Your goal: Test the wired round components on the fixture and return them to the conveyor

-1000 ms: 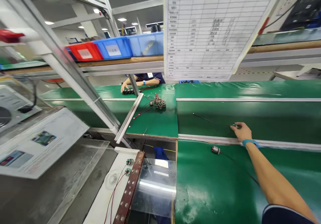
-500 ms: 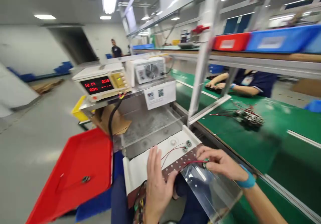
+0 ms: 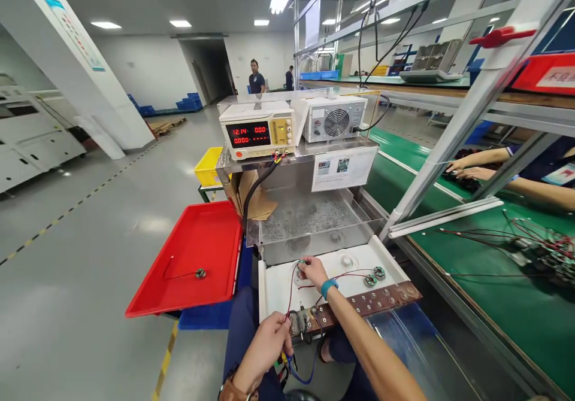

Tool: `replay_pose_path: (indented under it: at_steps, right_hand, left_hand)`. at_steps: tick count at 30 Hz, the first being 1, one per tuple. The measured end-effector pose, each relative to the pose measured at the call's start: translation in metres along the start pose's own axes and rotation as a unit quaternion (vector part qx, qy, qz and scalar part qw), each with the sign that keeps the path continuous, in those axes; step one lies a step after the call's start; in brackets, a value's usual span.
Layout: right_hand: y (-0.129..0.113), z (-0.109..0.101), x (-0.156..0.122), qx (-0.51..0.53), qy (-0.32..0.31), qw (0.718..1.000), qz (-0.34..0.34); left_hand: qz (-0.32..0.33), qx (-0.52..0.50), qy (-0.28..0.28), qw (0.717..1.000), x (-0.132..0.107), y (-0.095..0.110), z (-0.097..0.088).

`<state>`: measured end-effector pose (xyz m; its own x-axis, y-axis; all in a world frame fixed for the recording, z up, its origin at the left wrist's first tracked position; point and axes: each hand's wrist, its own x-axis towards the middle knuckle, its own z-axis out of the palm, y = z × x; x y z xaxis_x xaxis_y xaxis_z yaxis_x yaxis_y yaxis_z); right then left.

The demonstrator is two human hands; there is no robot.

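Currently pinches a small round part point(image 3: 301, 264) between the thumb and fingers of the right hand point(image 3: 314, 272), almost closed around it, toward the back left of a white tray point(image 3: 275, 287). Cannot tell about contact between the part and the tray floor. Grips, with the left hand point(image 3: 272, 332), a thin red-and-black wire point(image 3: 290, 293) leading down from that part, thumb and forefinger pressed together near a metal clip block point(image 3: 302, 323) on a brown studded strip point(image 3: 380, 302) along the near edge. Has two more round parts point(image 3: 371, 280) farther right in the white tray, close beside each other. Wears a blue wristband point(image 3: 330, 286) on the right. Faces a power supply point(image 3: 257, 131) with lit red digits, next to a grey fan-fronted unit point(image 3: 336, 121). Has a red tray point(image 3: 202, 221) off to the left, with one wired piece point(image 3: 200, 273) in it. Sits near a green bench point(image 3: 507, 305) on the right, with a co-worker's hands point(image 3: 471, 170) over dark items beyond.
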<state>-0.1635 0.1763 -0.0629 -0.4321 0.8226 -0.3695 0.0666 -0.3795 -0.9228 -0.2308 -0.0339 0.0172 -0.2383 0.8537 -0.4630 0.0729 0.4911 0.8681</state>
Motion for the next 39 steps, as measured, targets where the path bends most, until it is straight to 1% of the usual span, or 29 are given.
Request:
replay_pose_path:
  at_steps: [3,5,7,10,12,13,14,15,17,19,20,23,27,29,32,35,39]
  right_hand:
    - [0.012,-0.002,0.008,0.047,0.009,0.999,0.013]
    - [0.017,-0.007,0.007,0.07,-0.007,0.997,0.015]
    - [0.021,-0.011,0.006,0.067,-0.024,0.997,0.015]
    - [0.024,-0.012,0.004,0.025,-0.035,0.999,0.006]
    - [0.025,-0.011,0.004,-0.044,-0.02,0.999,-0.019]
    - [0.025,-0.011,0.005,-0.099,-0.009,0.994,-0.043]
    - [0.024,-0.011,0.004,-0.165,0.004,0.984,-0.073]
    - [0.024,-0.011,0.004,-0.238,0.018,0.966,-0.104]
    - [0.022,-0.012,0.003,-0.375,0.041,0.915,-0.141]
    - [0.02,-0.012,0.002,-0.465,0.049,0.874,-0.133]
    - [0.019,-0.011,0.001,-0.491,0.047,0.862,-0.121]
    - [0.016,-0.012,0.0,-0.526,0.023,0.844,-0.103]
    - [0.009,-0.017,0.0,-0.569,-0.057,0.811,-0.119]
    - [0.006,-0.021,0.0,-0.582,-0.084,0.798,-0.132]
    - [0.005,-0.023,-0.001,-0.586,-0.086,0.793,-0.146]
    - [0.005,-0.022,-0.002,-0.593,-0.08,0.789,-0.141]
    - [0.004,-0.019,-0.002,-0.608,-0.076,0.779,-0.137]
  left_hand:
    - [-0.047,-0.097,-0.058,0.992,-0.005,-0.005,0.003]
    - [-0.059,-0.152,-0.092,0.982,-0.01,-0.005,0.006]
    - [-0.062,-0.193,-0.114,0.973,-0.014,-0.003,0.01]
    - [-0.06,-0.218,-0.122,0.966,-0.016,0.001,0.017]
    - [-0.058,-0.228,-0.126,0.964,-0.015,0.002,0.022]
    - [-0.058,-0.234,-0.131,0.962,-0.015,0.003,0.024]
    - [-0.059,-0.24,-0.137,0.959,-0.016,0.004,0.025]
    - [-0.059,-0.246,-0.143,0.957,-0.018,0.004,0.026]
    - [-0.06,-0.253,-0.153,0.953,-0.022,0.006,0.028]
    - [-0.061,-0.257,-0.16,0.951,-0.026,0.006,0.028]
    - [-0.06,-0.259,-0.163,0.95,-0.027,0.006,0.029]
    - [-0.06,-0.26,-0.164,0.95,-0.029,0.003,0.029]
    - [-0.054,-0.25,-0.153,0.955,-0.026,0.001,0.03]
    - [-0.044,-0.253,-0.145,0.955,-0.024,0.001,0.029]
    - [-0.028,-0.271,-0.139,0.952,-0.019,0.004,0.027]
    - [0.004,-0.282,-0.121,0.952,-0.011,0.012,0.024]
    - [0.04,-0.257,-0.077,0.963,0.012,0.026,0.019]
